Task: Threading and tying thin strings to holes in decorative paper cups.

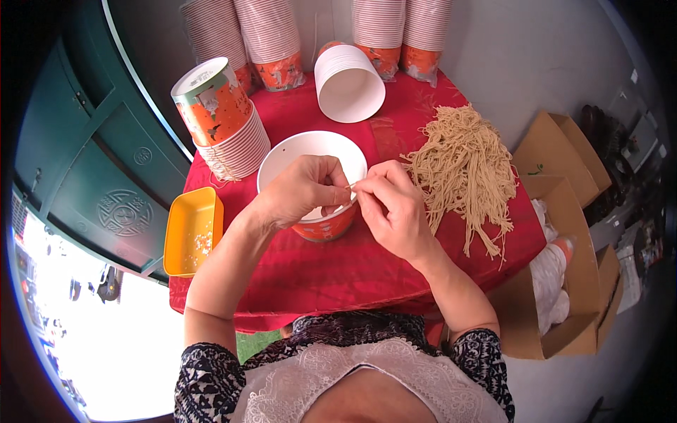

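Observation:
A white paper bucket (pixel 282 158) with an orange printed outside stands upright on the table in front of me, a small dark hole near its far left rim. My left hand (pixel 310 187) reaches over its near right rim, thumb and forefinger pinched, with some fingertips inside the bucket. My right hand (pixel 395 208) is closed in a pinch just outside that rim, its fingertips almost meeting the left ones. Between the two pinches shows a short bit of what looks like beige cord; the fingers hide most of it. To the right lies a heap of beige cords (pixel 465 166).
A red cloth (pixel 282 282) covers the table. A yellow tray (pixel 176 243) with small pale bits sits at left, beside stacked buckets (pixel 222 120). Behind, more buckets (pixel 349 88) lie on their side, with wrapped stacks (pixel 271 42) standing further back. Cardboard boxes (pixel 575 282) stand at right.

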{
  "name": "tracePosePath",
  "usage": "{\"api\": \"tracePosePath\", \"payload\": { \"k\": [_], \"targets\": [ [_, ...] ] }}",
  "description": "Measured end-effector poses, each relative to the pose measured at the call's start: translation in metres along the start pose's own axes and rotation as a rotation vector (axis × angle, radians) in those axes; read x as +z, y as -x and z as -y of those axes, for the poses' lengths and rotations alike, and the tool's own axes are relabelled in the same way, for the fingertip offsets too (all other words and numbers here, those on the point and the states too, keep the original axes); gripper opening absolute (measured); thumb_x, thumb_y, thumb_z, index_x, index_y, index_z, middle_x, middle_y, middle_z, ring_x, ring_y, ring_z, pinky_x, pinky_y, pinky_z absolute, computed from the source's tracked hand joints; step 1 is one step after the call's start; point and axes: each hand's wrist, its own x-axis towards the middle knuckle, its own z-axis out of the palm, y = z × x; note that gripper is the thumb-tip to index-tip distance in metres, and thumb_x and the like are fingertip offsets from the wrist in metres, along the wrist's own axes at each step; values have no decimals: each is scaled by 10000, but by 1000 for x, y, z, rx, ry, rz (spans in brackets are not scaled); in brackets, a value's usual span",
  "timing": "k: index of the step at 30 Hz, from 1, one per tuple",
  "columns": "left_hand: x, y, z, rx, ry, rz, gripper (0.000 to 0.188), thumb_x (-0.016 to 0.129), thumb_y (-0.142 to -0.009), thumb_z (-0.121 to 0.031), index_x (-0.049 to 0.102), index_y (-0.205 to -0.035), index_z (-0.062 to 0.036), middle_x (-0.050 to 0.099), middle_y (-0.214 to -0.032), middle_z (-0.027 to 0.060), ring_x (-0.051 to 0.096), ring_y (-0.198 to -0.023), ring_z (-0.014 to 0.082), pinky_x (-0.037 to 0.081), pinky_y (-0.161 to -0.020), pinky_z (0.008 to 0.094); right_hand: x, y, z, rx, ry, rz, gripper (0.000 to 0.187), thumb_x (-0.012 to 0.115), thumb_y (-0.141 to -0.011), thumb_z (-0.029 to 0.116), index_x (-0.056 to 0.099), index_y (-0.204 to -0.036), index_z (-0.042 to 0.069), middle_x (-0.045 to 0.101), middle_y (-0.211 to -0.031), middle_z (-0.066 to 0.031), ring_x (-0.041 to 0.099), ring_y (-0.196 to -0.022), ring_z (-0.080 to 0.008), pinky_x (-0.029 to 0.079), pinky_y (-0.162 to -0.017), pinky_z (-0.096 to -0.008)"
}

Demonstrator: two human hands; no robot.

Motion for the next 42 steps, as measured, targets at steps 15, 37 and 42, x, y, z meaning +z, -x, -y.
{"api": "tracePosePath", "payload": {
  "k": [15, 37, 42],
  "targets": [
    [32, 13, 8, 439, -777, -409, 93, 671, -804, 15, 610, -874, 4, 667, -863, 162, 678, -742, 334, 541, -651, 398, 5, 3, -10, 73, 37, 69, 90, 668, -824, -51, 665, -914, -43, 578, -871, -121, 634, -774, -284, 528, -666, -394],
    [22, 15, 8, 262, -410, -295, 86, 676, -833, 6, 633, -907, 20, 664, -808, 82, 633, -738, 161, 508, -669, 308, -1, 4, -8, 327, -284, 187, 74, 650, -893, -24, 614, -959, -21, 527, -982, -73, 544, -867, -165, 463, -773, -289],
    [16, 11, 2, 156, -305, -217, 58, 641, -863, -18, 635, -871, 39, 626, -714, 28, 579, -664, 83, 465, -592, 257, 2, 9, -3, 61, 9, 18, 131, 688, -827, -59, 590, -896, -9, 507, -976, -117, 584, -813, -245, 497, -688, -351]
  ]
}}
